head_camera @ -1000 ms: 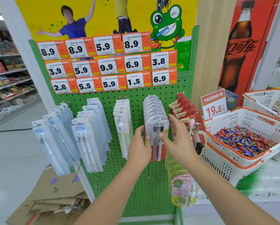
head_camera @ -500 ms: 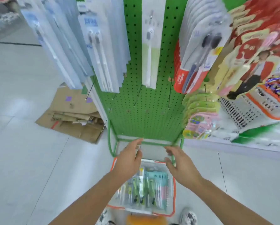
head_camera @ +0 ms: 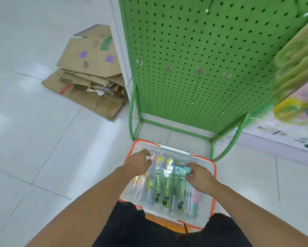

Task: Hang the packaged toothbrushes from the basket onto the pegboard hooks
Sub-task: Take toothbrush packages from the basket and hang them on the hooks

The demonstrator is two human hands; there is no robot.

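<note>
A white basket with an orange rim (head_camera: 215, 177) stands on the floor at the foot of the green pegboard (head_camera: 203, 50). Several packaged toothbrushes (head_camera: 164, 186) lie in it side by side, green, pink and teal. My left hand (head_camera: 138, 165) is over the basket's left side, fingers curled around the top of a clear pack. On the right, my right hand (head_camera: 200, 178) pinches the top of a teal pack (head_camera: 180, 169). The frame is blurred, so both grips are hard to make out exactly. Bare hooks (head_camera: 199, 71) stick out of the pegboard's lower part.
Flattened cardboard boxes (head_camera: 89, 81) lie on the tiled floor left of the rack. The rack's green tube legs (head_camera: 133, 120) flank the basket's far end. Green and yellow packs (head_camera: 295, 56) hang at the right edge. My dark trousers (head_camera: 140, 227) are below the basket.
My view dropped from the hanging packs to the floor basket. Both hands left the pack on the hook, came down and now grip packs inside the basket.
</note>
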